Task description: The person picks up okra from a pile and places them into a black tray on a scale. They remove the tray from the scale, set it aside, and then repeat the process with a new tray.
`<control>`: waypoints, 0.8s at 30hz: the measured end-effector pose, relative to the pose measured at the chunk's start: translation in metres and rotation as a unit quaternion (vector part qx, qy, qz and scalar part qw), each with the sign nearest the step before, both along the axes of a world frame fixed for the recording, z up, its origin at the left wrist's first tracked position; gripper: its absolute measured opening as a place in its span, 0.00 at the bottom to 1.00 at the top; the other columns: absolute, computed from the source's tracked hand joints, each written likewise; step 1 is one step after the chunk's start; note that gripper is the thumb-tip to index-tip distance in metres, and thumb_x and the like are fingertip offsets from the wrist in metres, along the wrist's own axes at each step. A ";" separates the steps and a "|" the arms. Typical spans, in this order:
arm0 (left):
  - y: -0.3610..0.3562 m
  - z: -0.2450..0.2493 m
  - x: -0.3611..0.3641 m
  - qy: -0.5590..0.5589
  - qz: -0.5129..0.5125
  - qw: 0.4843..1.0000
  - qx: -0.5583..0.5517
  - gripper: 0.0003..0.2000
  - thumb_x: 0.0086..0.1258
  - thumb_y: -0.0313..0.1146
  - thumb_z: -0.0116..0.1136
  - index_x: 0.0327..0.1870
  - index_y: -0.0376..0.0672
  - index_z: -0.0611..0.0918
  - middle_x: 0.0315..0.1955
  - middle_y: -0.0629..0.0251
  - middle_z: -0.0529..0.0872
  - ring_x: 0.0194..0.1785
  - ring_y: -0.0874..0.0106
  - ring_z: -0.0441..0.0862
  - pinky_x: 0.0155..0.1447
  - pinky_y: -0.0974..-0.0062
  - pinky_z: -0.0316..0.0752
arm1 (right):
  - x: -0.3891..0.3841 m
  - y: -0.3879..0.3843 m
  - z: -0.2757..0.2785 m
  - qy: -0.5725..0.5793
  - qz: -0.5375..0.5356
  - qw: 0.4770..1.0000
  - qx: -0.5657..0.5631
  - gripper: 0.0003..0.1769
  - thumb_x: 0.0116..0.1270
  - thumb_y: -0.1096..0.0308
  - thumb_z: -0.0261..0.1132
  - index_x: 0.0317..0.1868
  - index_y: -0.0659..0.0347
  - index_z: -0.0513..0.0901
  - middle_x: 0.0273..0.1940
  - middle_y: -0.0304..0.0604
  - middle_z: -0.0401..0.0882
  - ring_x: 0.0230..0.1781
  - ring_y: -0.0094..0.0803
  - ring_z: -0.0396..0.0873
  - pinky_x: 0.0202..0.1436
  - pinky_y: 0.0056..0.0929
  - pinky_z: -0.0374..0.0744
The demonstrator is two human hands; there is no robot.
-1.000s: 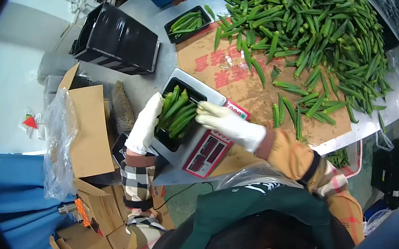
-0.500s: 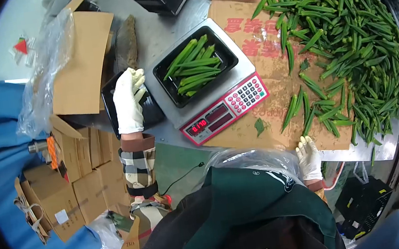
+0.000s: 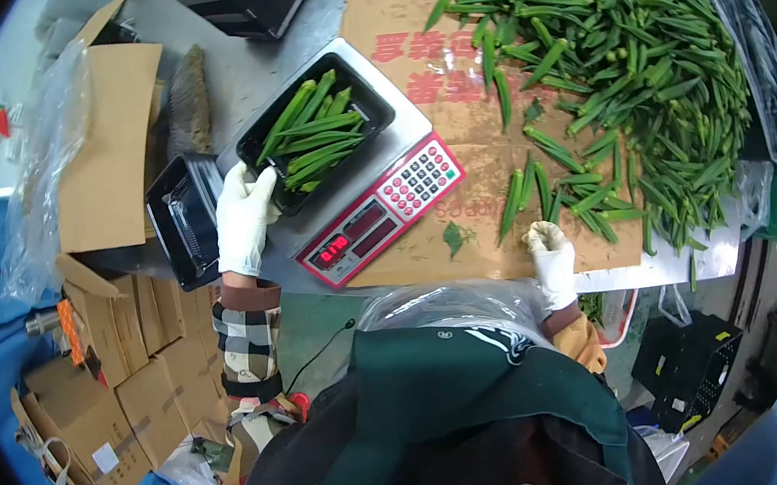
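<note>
A black tray (image 3: 371, 107) holding several okra pods (image 3: 316, 142) rests on a scale (image 3: 375, 213) with a red-edged keypad panel and a lit red display. My left hand (image 3: 246, 217), in a white glove, is at the tray's lower left corner, its thumb and fingers closed around the rim. My right hand (image 3: 551, 260), also gloved, lies at the front of a flat cardboard sheet (image 3: 428, 247), fingers curled together below some loose okra; whether anything small is between them is hidden. A large okra heap (image 3: 652, 80) covers the right side.
Stacked empty black trays (image 3: 184, 220) stand left of the scale. Behind them is an open carton (image 3: 107, 152) with plastic film. A black crate (image 3: 239, 2) stands at the back. Cardboard boxes (image 3: 151, 411) are at the lower left, a black basket (image 3: 685, 370) at the lower right.
My left hand has moved from above the empty trays to the filled tray's corner and closed on it. My right hand's fingers have curled in. The whole view has shifted, with the table appearing further left.
</note>
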State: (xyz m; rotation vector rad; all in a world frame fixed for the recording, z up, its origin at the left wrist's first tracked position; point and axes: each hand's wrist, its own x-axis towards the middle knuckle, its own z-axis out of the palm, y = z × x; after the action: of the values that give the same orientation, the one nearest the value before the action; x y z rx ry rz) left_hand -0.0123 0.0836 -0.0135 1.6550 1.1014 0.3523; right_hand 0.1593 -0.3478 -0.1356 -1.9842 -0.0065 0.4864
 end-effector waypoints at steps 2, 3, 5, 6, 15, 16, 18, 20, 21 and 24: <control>-0.004 -0.006 0.005 0.015 0.000 0.999 0.032 0.22 0.74 0.33 0.62 0.67 0.38 0.75 0.27 0.71 0.83 0.24 0.83 0.75 0.30 0.81 0.72 | 0.000 0.007 0.009 -0.043 0.003 0.995 -0.085 0.10 0.69 0.69 0.71 0.46 0.66 0.85 0.34 0.34 0.85 0.31 0.18 0.78 0.39 0.20 0.78; -0.005 -0.010 0.007 0.012 0.000 0.999 0.038 0.22 0.74 0.31 0.61 0.67 0.38 0.74 0.27 0.71 0.83 0.25 0.84 0.75 0.30 0.81 0.72 | 0.001 0.011 0.011 -0.046 -0.001 0.995 -0.093 0.09 0.69 0.69 0.71 0.45 0.65 0.85 0.33 0.34 0.85 0.31 0.17 0.77 0.38 0.20 0.78; -0.006 -0.014 0.011 0.000 -0.014 0.999 0.031 0.22 0.74 0.30 0.61 0.68 0.39 0.74 0.27 0.72 0.82 0.26 0.85 0.74 0.31 0.82 0.71 | 0.005 0.016 0.014 -0.053 -0.006 0.993 -0.108 0.08 0.69 0.69 0.71 0.44 0.64 0.85 0.31 0.34 0.84 0.29 0.16 0.76 0.36 0.20 0.77; -0.008 -0.015 0.014 -0.007 -0.016 1.000 0.026 0.22 0.74 0.29 0.60 0.68 0.39 0.74 0.27 0.73 0.82 0.26 0.85 0.74 0.30 0.83 0.71 | 0.007 0.020 0.010 -0.072 -0.013 0.994 -0.087 0.10 0.68 0.65 0.71 0.43 0.63 0.85 0.29 0.38 0.86 0.27 0.22 0.80 0.36 0.25 0.79; -0.028 -0.003 0.036 0.022 -0.059 0.996 -0.066 0.11 0.74 0.32 0.61 0.52 0.36 0.80 0.30 0.68 0.83 0.26 0.81 0.80 0.26 0.82 0.77 | 0.060 0.060 0.015 0.031 0.043 0.987 -0.149 0.13 0.66 0.63 0.71 0.39 0.65 0.84 0.23 0.44 0.85 0.15 0.28 0.81 0.21 0.28 0.77; -0.031 0.000 0.037 0.019 -0.057 0.996 -0.070 0.11 0.74 0.32 0.61 0.50 0.36 0.79 0.31 0.66 0.84 0.27 0.78 0.83 0.26 0.79 0.82 | 0.064 0.060 0.018 0.038 0.010 0.993 -0.111 0.11 0.66 0.65 0.71 0.39 0.65 0.83 0.22 0.42 0.85 0.15 0.26 0.80 0.19 0.27 0.76; -0.033 -0.002 0.037 -0.007 -0.045 0.993 -0.110 0.10 0.75 0.31 0.59 0.51 0.35 0.80 0.33 0.65 0.84 0.29 0.78 0.83 0.27 0.79 0.83 | 0.068 0.071 0.030 0.056 -0.051 0.997 0.022 0.09 0.68 0.69 0.70 0.39 0.65 0.80 0.22 0.36 0.81 0.15 0.20 0.75 0.18 0.21 0.72; -0.034 -0.003 0.039 -0.035 -0.052 0.990 -0.127 0.10 0.76 0.29 0.57 0.52 0.35 0.80 0.35 0.65 0.85 0.32 0.78 0.83 0.29 0.78 0.83 | 0.064 0.091 0.065 0.043 -0.025 0.991 0.127 0.08 0.69 0.71 0.70 0.43 0.63 0.80 0.23 0.33 0.80 0.18 0.16 0.73 0.22 0.18 0.72; -0.034 -0.004 0.043 -0.037 -0.068 0.991 -0.111 0.10 0.76 0.29 0.56 0.52 0.35 0.80 0.35 0.66 0.85 0.33 0.77 0.83 0.29 0.78 0.83 | 0.064 0.097 0.073 0.035 -0.004 0.987 0.156 0.09 0.69 0.70 0.70 0.45 0.63 0.80 0.24 0.34 0.80 0.20 0.16 0.74 0.25 0.17 0.73; -0.032 -0.001 0.060 -0.021 -0.120 0.991 -0.058 0.10 0.76 0.30 0.55 0.52 0.35 0.80 0.36 0.66 0.84 0.36 0.76 0.83 0.32 0.74 0.86 | 0.051 0.144 0.135 -0.178 0.162 0.966 0.090 0.22 0.68 0.70 0.72 0.60 0.62 0.78 0.29 0.33 0.82 0.26 0.16 0.76 0.33 0.18 0.77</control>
State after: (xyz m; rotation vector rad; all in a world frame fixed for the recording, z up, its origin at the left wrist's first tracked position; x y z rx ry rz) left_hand 0.0475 0.0517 -0.0150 1.6466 0.8643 0.1622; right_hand 0.2104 -0.2039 -0.0003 -1.8711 -0.5880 0.3159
